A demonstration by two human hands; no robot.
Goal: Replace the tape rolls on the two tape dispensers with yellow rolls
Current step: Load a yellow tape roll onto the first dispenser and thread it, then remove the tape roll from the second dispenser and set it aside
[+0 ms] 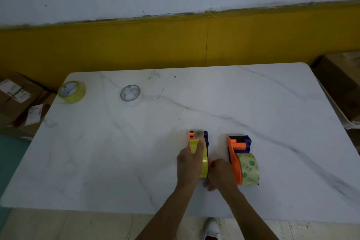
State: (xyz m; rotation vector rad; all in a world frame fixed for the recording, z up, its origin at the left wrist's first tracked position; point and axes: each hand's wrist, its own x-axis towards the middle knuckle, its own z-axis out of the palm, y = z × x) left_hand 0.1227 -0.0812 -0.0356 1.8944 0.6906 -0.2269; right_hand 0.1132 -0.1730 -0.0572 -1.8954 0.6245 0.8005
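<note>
Covering most of the left dispenser (205,138) at lower centre, both hands hide its body; only the orange/purple front end shows. L hand (190,161) is wrapped over the yellow roll (203,163) w/ thumb on the tape; R hand (220,171) grips its right side, fingers curled. Right dispenser (238,149) w/ pale roll (249,168) sits just right. Spare yellow roll (72,91) & clear roll (131,94) lie upper left on table (116,152).

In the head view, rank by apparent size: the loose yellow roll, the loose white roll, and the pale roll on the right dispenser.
1. Pale roll on the right dispenser, though it lies nearest the camera.
2. Loose yellow roll.
3. Loose white roll, slightly smaller.
</note>
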